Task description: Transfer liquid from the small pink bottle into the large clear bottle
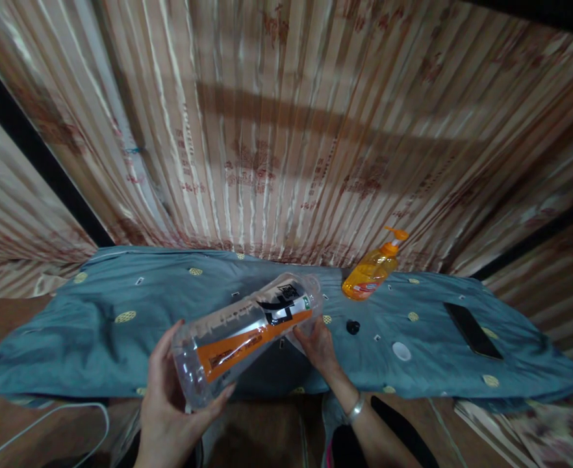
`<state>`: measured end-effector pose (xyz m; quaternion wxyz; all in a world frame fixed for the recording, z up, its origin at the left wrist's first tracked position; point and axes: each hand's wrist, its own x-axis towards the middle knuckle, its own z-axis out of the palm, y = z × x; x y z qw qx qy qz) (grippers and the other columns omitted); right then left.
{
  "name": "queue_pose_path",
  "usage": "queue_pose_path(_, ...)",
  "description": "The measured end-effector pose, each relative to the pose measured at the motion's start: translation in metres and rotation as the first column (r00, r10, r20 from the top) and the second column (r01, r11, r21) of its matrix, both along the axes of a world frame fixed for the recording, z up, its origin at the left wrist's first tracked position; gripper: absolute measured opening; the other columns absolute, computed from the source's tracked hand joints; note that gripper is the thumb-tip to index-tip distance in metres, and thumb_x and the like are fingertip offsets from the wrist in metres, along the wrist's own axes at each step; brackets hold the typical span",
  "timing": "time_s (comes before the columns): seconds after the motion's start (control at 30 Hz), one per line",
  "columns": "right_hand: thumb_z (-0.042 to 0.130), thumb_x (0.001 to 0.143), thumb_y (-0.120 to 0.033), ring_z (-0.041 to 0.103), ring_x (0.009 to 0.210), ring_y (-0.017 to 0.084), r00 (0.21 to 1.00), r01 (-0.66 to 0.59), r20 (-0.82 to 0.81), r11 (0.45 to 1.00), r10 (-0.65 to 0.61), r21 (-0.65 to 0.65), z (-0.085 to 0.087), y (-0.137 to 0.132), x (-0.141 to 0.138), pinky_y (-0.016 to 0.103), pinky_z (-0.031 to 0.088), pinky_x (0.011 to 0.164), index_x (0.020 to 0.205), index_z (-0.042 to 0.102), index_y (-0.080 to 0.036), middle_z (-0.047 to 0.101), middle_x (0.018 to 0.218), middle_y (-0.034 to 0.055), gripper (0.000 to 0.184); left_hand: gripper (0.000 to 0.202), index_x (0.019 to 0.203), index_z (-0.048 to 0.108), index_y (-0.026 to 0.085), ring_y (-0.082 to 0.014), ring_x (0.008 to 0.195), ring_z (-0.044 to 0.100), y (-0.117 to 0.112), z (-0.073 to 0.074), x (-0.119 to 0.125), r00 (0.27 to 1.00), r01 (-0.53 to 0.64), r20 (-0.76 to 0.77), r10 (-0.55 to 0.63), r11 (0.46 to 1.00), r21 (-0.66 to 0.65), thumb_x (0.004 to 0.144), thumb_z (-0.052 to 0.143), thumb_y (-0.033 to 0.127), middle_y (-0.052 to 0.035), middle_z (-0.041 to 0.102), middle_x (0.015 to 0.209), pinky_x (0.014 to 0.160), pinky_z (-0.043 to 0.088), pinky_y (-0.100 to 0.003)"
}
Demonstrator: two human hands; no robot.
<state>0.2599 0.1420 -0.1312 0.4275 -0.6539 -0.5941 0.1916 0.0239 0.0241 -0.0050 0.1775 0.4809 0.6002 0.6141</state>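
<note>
A large clear plastic bottle with an orange, white and black label lies tilted across my two hands, above the bed-like surface. My left hand wraps its lower left end, thumb underneath and fingers behind. At the upper right end, my right hand is closed against the bottle's underside. Something thin and whitish shows by that thumb; I cannot tell what it is. A small black cap-like piece and a white round disc lie right of my right hand.
An orange pump bottle stands toward the back of the blue-green patterned cloth. A dark phone lies at the right. Behind hangs a pleated beige curtain with dark posts. A white cable curls at the lower left.
</note>
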Motion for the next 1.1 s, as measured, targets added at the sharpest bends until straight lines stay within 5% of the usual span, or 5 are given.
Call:
queue_pose_path(0.53, 0.066, 0.079, -0.037, 0.076, 0.089, 0.035, 1.0, -0.005, 0.028, 1.0, 0.005, 0.011, 0.0043, -0.0013, -0.002, 0.049, 0.062, 0.078, 0.108, 0.059, -0.023, 0.078, 0.093, 0.0113, 0.033, 0.094, 0.146, 0.048, 0.024, -0.0302, 0.113, 0.07, -0.0011, 0.0033, 0.0028, 0.999, -0.011, 0.045, 0.012, 0.999, -0.034, 0.063, 0.085, 0.044, -0.0102, 0.066, 0.13, 0.091, 0.061, -0.039)
queue_pose_path(0.7, 0.067, 0.078, -0.036, 0.076, 0.088, 0.036, 0.999, 0.014, 0.031, 1.0, -0.014, 0.001, 0.0002, -0.0001, -0.0009, 0.049, 0.063, 0.076, 0.109, 0.058, -0.024, 0.078, 0.091, 0.0101, 0.034, 0.102, 0.153, 0.039, 0.023, -0.0283, 0.098, 0.074, -0.0019, 0.0078, 0.0056, 0.995, 0.012, 0.095, -0.008, 0.999, -0.045, 0.064, 0.085, 0.04, -0.007, 0.072, 0.11, 0.083, 0.064, -0.04)
queue_pose_path(0.9, 0.067, 0.076, -0.033, 0.076, 0.095, 0.036, 1.0, 0.009, 0.002, 0.999, -0.008, -0.043, 0.0, 0.0003, -0.0006, 0.05, 0.062, 0.083, 0.114, 0.056, -0.021, 0.078, 0.099, 0.0127, 0.041, 0.101, 0.153, 0.041, 0.023, -0.0283, 0.097, 0.075, -0.0017, 0.0074, 0.0054, 0.994, 0.015, 0.104, -0.01, 0.999, -0.048, 0.063, 0.085, 0.039, -0.0054, 0.073, 0.107, 0.083, 0.064, -0.041)
queue_pose_path(1.1, 0.066, 0.076, -0.034, 0.076, 0.095, 0.037, 1.0, 0.003, -0.01, 0.999, -0.003, -0.048, 0.004, -0.0009, -0.0009, 0.05, 0.062, 0.082, 0.114, 0.057, -0.021, 0.078, 0.098, 0.0131, 0.041, 0.093, 0.146, 0.049, 0.025, -0.0294, 0.111, 0.072, -0.0012, 0.0023, 0.0031, 0.997, -0.011, 0.074, 0.013, 0.999, -0.03, 0.062, 0.086, 0.04, -0.0078, 0.07, 0.125, 0.09, 0.062, -0.039)
